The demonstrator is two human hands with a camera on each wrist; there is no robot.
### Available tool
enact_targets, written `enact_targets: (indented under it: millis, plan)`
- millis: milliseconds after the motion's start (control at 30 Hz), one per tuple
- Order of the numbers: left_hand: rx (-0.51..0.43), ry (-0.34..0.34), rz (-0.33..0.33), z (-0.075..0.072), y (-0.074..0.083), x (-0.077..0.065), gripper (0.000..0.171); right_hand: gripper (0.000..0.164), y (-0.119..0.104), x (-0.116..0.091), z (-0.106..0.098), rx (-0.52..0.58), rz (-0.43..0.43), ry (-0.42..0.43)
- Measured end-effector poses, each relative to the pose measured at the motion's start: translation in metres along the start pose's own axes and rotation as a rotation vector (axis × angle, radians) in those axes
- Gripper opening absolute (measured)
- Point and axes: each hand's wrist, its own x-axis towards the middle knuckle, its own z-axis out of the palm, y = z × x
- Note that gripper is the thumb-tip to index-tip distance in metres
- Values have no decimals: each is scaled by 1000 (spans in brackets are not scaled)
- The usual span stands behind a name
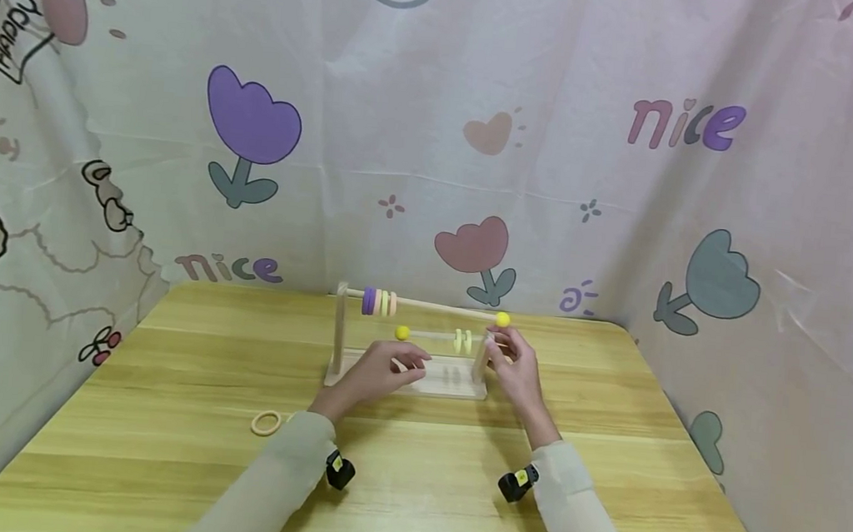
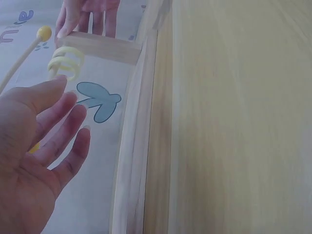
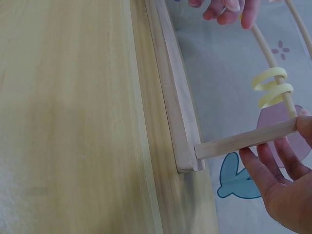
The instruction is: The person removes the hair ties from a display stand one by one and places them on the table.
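Note:
A wooden stand [image 1: 405, 385] holds two rods on two posts. Its upper rod [image 1: 442, 307] carries purple rings [image 1: 369, 301] and paler ones, and ends in a yellow ball [image 1: 502, 320]. Two pale yellow rings [image 3: 274, 95] hang on the lower rod [image 3: 263, 45], which runs from the short right post [image 3: 246, 139] to another yellow ball [image 1: 402, 333]. My right hand [image 1: 517, 372] grips the top of that post between thumb and fingers. With fingers relaxed and apart, my left hand [image 1: 386, 369] is close to the ball end of the lower rod, holding nothing.
On the table [image 1: 408, 498], a loose pale ring [image 1: 266, 423] lies to the left, with a second one partly hidden by the left sleeve [image 1: 270, 475]. Behind the table hangs a printed cloth [image 1: 377, 128]. The tall left post [image 1: 340, 326] rises from the stand's base.

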Motion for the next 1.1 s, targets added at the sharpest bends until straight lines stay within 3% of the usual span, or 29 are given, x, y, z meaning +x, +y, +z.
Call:
enact_targets:
  millis: [633, 1100]
  plan:
    - [-58, 5, -36, 4, -7, 3, 25, 28, -1, -1, -1, -18, 22, -13]
    - [-87, -48, -75, 20, -2, 28, 39, 25, -1, 0, 1, -3, 35, -7]
